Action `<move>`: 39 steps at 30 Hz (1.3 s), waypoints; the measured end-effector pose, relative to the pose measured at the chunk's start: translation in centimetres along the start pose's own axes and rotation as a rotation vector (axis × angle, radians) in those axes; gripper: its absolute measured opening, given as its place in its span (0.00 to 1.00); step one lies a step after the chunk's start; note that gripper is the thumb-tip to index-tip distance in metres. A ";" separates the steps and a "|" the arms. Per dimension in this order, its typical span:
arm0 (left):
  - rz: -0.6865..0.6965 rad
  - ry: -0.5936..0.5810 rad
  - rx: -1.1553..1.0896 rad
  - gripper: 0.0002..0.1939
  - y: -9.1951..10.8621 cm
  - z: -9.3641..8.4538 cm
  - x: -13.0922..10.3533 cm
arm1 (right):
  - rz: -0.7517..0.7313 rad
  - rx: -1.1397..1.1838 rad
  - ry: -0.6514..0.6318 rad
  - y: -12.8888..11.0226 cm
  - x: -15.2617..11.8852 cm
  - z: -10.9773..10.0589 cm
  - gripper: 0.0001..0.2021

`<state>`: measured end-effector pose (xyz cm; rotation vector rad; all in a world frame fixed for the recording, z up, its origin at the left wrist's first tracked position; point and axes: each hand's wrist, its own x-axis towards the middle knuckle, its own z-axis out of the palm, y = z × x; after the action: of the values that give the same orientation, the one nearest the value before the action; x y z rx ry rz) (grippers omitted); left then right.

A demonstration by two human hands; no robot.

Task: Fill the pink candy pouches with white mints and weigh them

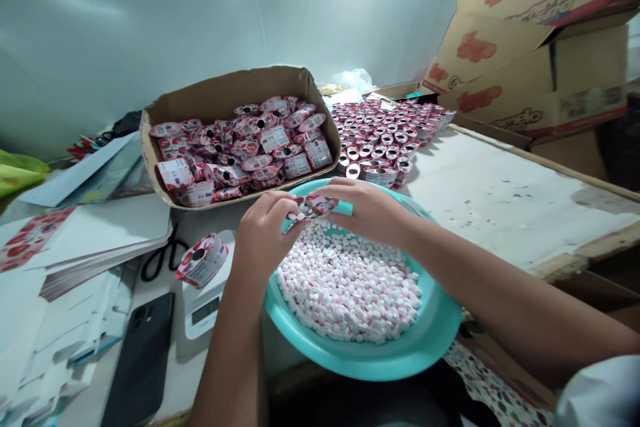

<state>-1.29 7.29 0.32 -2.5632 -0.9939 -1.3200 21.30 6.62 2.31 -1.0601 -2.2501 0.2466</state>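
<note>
Both hands meet over the far rim of a round turquoise plastic bowl point(425, 340), sharing one small glossy packet point(315, 205) printed in red and white. The left hand point(263, 233) has its grip pinched on the packet's near end, fingertips curled in; the right hand point(367, 210) grasps the other end, its fingers laid flat along the top. The packet hangs just above the candies, its mouth turned toward the camera, with a few pale pieces showing inside.

The bowl is heaped with small smooth oval candies point(350, 287), white and pink, far too many to count. Its near edge overhangs the edge of the surface point(500, 200), which is pale and rough, scattered with crumbs, and bare to the right.

One more packet point(201, 260) stands on a small white scale point(207, 300) just left of the left wrist. Beside the scale lies one dark phone point(143, 353). Behind the bowl, a shallow cardboard tray point(220, 97) with bent walls holds dozens of filled packets; to its right, a dense field of open empty ones point(385, 137) stands upright. Stacked cardboard boxes point(540, 47) crowd the far right corner, and flat paper sheets point(85, 247) pile at the left.
</note>
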 end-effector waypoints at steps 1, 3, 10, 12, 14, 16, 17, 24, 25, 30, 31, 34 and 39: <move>0.001 -0.001 0.001 0.11 0.0 0.0 0.0 | 0.002 0.002 -0.002 0.0 0.0 0.0 0.16; 0.002 0.003 0.003 0.11 0.0 -0.1 -0.1 | 0.005 0.003 -0.005 0.0 0.0 -0.1 0.16; 0.009 -0.004 0.004 0.10 0.0 -0.1 0.0 | 0.008 0.002 -0.005 -0.1 0.1 -0.1 0.17; 0.015 -0.006 0.002 0.10 -0.1 -0.1 -0.1 | 0.016 0.006 -0.003 -0.1 0.1 -0.1 0.18; 0.026 -0.008 0.003 0.10 -0.1 -0.1 -0.1 | 0.017 0.025 0.002 -0.1 0.1 -0.1 0.17; 0.038 0.000 0.006 0.09 -0.1 -0.2 -0.1 | 0.004 0.056 0.012 0.0 0.1 0.0 0.17; 0.047 0.014 0.005 0.08 -0.1 -0.3 -0.1 | -0.011 0.077 0.021 0.0 0.1 0.0 0.17; 0.091 0.042 -0.102 0.09 0.4 -0.4 0.0 | -0.101 0.324 -0.014 0.1 0.1 0.3 0.24; 0.076 0.030 -0.113 0.10 0.4 -0.4 0.0 | -0.092 0.348 -0.037 0.0 0.1 0.4 0.24; -0.013 -0.052 -0.079 0.09 0.1 -0.3 -0.2 | -0.075 0.267 -0.078 0.4 0.1 0.5 0.21; -0.020 -0.059 -0.065 0.09 0.1 -0.3 -0.2 | -0.065 0.229 -0.071 0.6 0.1 0.6 0.21; -0.080 -0.070 -0.030 0.09 0.3 -0.4 -0.1 | -0.030 0.096 -0.019 1.3 0.2 0.5 0.20; -0.280 -0.211 0.024 0.15 0.2 -0.1 -0.1 | 0.011 -0.117 0.012 1.3 0.2 0.3 0.20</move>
<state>-1.32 7.06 0.36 -2.6623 -1.4417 -1.0955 21.84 7.68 1.58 -1.1309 -2.2713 0.1138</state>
